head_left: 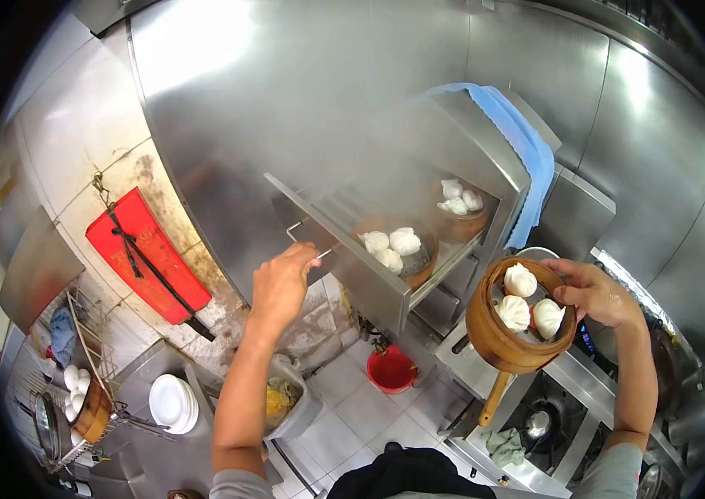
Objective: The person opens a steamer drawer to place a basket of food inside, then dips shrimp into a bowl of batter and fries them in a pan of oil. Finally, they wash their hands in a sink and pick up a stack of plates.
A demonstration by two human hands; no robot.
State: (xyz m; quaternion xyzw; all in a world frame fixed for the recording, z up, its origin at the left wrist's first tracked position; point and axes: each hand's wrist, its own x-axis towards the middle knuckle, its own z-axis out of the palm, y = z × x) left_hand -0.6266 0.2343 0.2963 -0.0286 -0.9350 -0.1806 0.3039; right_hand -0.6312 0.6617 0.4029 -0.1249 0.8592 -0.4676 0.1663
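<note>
My left hand (280,287) is closed around the wire handle (325,253) of a stainless steel steamer drawer (361,295), which stands pulled out with steam rising over it. Inside sit two bamboo steamer baskets: a nearer basket (424,276) and a farther basket (470,229), each with three white buns. At the right, my right hand (606,298) grips the rim of another bamboo steamer basket (490,341), thumb on the rim's inner side. Three white pleated buns (513,313) lie in it. This basket is outside the drawer, slightly tilted toward me.
A blue cloth (523,141) drapes over the steamer cabinet (485,133). Below the held basket is a gas stove (589,424) with a wooden-handled tool (495,399). A red bucket (391,369) stands on the tiled floor. Stacked white plates (174,403) are at the left.
</note>
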